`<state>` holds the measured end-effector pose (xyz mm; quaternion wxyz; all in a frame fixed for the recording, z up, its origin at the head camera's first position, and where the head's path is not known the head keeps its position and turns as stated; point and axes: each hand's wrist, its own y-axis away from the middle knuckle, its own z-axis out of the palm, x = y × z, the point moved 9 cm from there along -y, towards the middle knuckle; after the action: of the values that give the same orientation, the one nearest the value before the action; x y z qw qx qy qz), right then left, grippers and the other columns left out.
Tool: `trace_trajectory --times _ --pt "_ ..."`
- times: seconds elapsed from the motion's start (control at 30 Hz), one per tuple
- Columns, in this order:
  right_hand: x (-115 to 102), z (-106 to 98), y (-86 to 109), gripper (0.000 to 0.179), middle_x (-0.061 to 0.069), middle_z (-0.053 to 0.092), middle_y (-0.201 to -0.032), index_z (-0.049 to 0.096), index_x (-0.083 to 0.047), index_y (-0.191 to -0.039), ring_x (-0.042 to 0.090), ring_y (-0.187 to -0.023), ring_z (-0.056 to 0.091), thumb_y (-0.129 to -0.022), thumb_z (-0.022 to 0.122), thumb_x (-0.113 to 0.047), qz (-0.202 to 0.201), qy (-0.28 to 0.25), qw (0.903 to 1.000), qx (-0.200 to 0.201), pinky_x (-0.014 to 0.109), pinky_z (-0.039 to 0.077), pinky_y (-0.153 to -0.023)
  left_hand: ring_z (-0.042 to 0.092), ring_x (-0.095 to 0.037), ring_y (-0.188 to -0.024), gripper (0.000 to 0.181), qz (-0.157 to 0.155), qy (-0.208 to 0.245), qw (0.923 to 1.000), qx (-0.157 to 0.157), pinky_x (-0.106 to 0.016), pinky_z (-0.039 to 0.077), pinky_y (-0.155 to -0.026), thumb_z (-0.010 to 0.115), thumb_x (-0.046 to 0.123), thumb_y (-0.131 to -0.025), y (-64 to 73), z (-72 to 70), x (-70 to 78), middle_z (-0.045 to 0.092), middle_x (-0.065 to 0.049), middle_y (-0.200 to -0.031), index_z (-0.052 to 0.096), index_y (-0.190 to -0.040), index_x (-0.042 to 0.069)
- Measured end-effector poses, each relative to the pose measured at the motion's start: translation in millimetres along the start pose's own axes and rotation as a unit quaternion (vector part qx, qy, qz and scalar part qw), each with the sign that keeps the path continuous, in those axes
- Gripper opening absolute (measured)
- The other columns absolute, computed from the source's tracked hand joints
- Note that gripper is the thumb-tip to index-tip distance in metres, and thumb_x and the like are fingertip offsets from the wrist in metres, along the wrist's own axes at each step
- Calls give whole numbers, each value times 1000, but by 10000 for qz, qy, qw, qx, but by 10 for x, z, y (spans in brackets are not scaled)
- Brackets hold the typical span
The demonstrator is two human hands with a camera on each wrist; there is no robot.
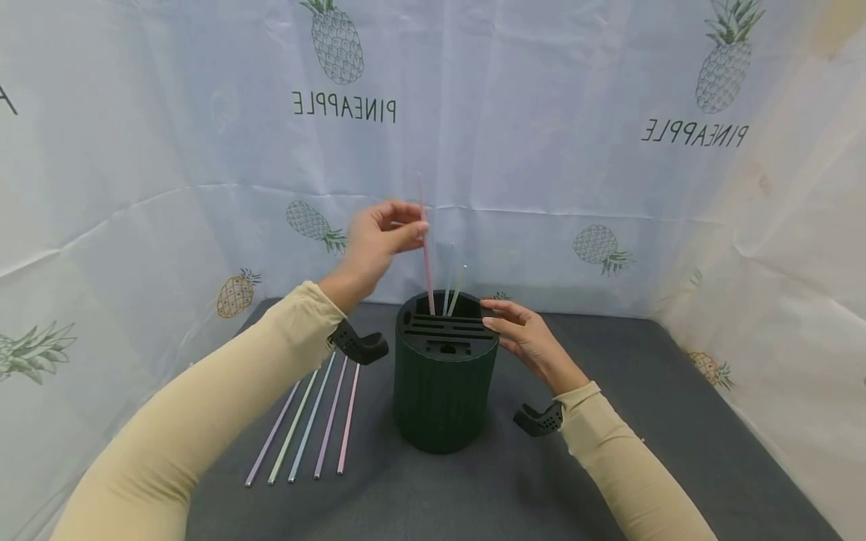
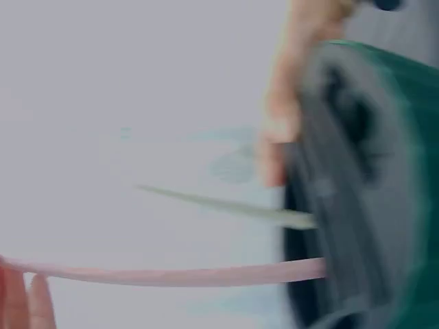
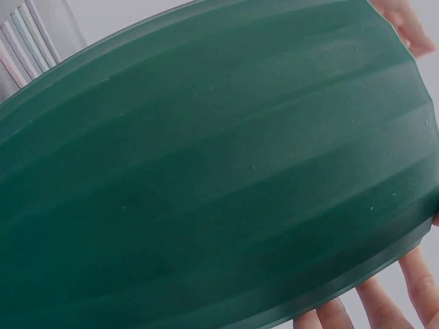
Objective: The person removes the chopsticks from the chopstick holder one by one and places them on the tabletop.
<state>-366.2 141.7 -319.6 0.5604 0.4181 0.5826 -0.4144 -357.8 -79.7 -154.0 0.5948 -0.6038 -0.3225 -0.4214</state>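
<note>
In the head view my left hand [image 1: 375, 240] pinches a pink straw [image 1: 428, 263] between thumb and fingers. The straw stands nearly upright, its lower end inside the rear compartment of a dark green, round knife block [image 1: 443, 398] with slots in its top. A pale blue straw [image 1: 449, 282] and a pale green straw [image 1: 458, 289] lean in that same compartment. My right hand [image 1: 528, 342] holds the block's right rim, thumb toward the front and fingers round the side. The right wrist view shows its fingertips [image 3: 381, 305] along the ribbed green wall [image 3: 206, 164].
Several more straws lie side by side on the dark table [image 1: 582, 481] left of the block, among them a purple straw [image 1: 274, 432] and a pink straw [image 1: 349, 421]. A white curtain [image 1: 514, 165] with pineapple prints hangs behind the table and along both sides.
</note>
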Motion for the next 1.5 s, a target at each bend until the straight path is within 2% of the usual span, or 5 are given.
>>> trace_trajectory --times 0.23,0.47,0.97,1.17,1.5 --pt "22 -9 -9 55 7 27 -156 45 -10 -144 28 -142 32 -94 65 -24 -23 99 9999 24 53 29 -116 64 -16 -80 16 1037 1378 9784 1142 -28 60 -74 67 -6 -86 -80 -561 549 62 -6 -91 68 -100 2" --pt "23 -10 -7 55 6 28 -155 46 -13 -142 27 -141 32 -93 67 -26 5 121 9999 83 53 29 -116 63 -15 -79 20 718 1538 9693 1777 -24 58 -68 71 -1 -84 -35 -1115 491 60 -6 -93 69 -104 1" --pt "-5 7 0 55 5 28 -156 47 -12 -142 27 -142 32 -93 67 -25 -13 88 9999 75 53 29 -115 63 2 -73 16 -1325 -483 9741 1768 -15 55 -64 66 7 -91 500 -2200 -719 66 13 -81 69 -87 22" --pt "-5 6 -4 56 7 27 -156 45 -10 -143 27 -142 31 -93 66 -24 -3 97 9999 55 53 28 -116 60 4 -74 40 -2012 -2302 9439 1244 -16 57 -69 63 19 -95 795 -2433 -1201 61 20 -81 57 -128 -3" --pt "4 10 -4 55 6 29 -155 47 -12 -143 28 -142 32 -93 66 -25 -17 162 9999 59 53 29 -116 59 0 -75 43 -2777 -2664 9210 609 -20 57 -67 61 9 -96 1166 -2615 -1896 69 -1 -94 51 -129 -15"
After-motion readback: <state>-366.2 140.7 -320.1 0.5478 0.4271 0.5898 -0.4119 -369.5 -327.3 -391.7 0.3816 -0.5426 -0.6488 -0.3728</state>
